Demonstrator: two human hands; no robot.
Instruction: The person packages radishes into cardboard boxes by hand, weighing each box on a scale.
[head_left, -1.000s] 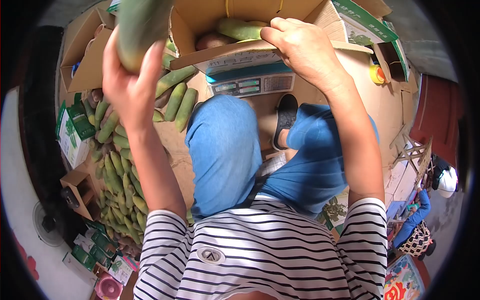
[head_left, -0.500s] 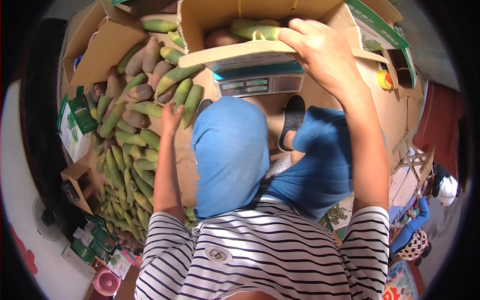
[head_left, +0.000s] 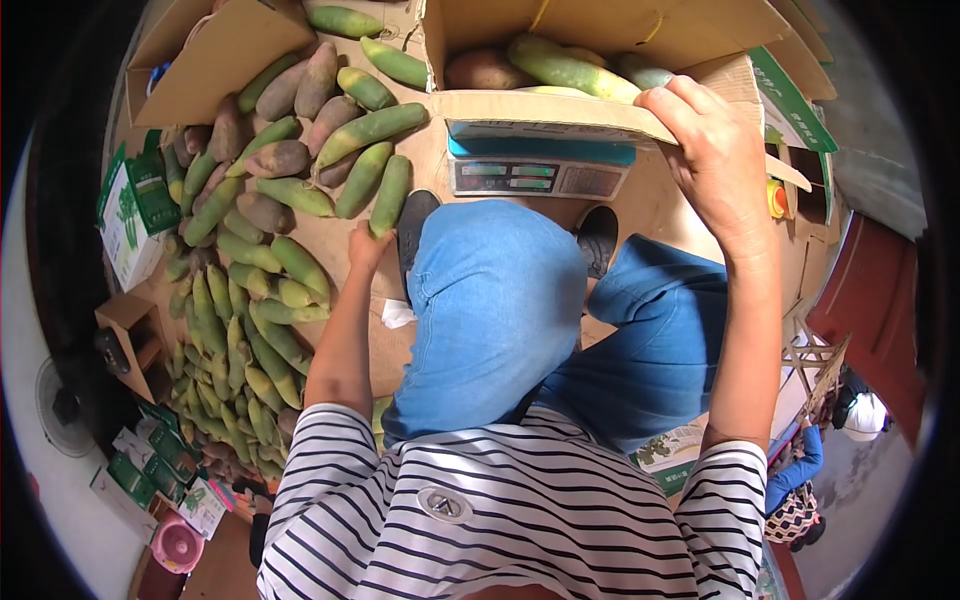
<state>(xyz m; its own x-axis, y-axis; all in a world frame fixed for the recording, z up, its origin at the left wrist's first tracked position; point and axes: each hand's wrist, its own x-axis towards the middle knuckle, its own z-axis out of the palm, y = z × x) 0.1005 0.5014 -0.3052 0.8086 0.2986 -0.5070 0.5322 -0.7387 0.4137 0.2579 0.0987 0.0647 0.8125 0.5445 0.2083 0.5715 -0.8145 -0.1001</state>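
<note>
An open cardboard box (head_left: 560,105) holding several green radishes (head_left: 570,68) sits on a scale (head_left: 540,178) with a lit display. My right hand (head_left: 700,130) is closed on the box's near flap at its right end. My left hand (head_left: 370,242) is at the near end of a green radish (head_left: 391,196) on the floor; its fingers are partly hidden behind that end, and whether they grip it is unclear. Green and reddish-brown radishes (head_left: 285,160) lie heaped to the left of my left hand.
Another open box (head_left: 225,65) stands at the upper left. Green-and-white cartons (head_left: 130,220) are at the left, with a pink basin (head_left: 177,545) lower down. A yellow tape roll (head_left: 777,198) lies at the right. Another person (head_left: 800,470) is at the far right.
My left hand has drawn back from among the radishes to the near end of one. My right hand has shifted from above the radishes in the box to its flap.
</note>
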